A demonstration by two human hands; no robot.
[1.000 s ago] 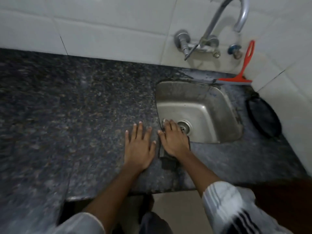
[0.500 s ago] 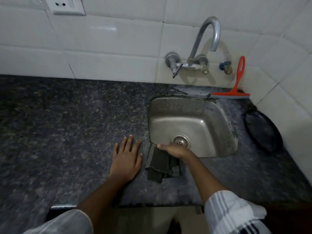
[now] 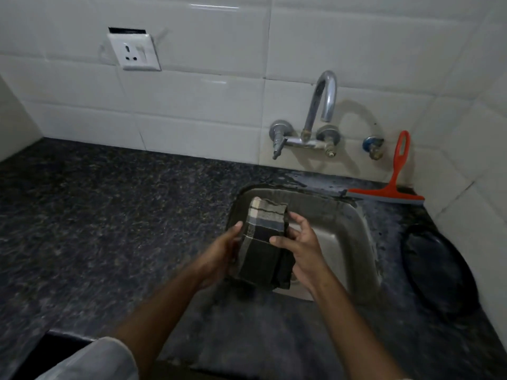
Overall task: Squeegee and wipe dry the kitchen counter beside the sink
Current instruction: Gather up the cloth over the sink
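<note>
Dark cloth [image 3: 263, 250]: folded, with pale and grey stripes at its far end; held in the air over the near left part of the sink, clear of the table.
Left hand [image 3: 222, 256]: fingers curled around the cloth's left edge, thumb on top near the striped band.
Right hand [image 3: 300, 249]: thumb laid across the cloth's upper face, fingers bent behind its right edge; both hands grip the same fold.
Table [image 3: 109, 215]: dark speckled stone, running left from the sink; wet sheen behind the sink.
Sink [image 3: 348, 242]: steel basin set into the table.
Squeegee [image 3: 389, 192]: red, blade resting on the table behind the sink, handle leaning on the tiled wall.
Tap [image 3: 318, 116]: wall-mounted, curved spout above the sink.
Dark round pan [image 3: 436, 270]: on the table right of the sink.
</note>
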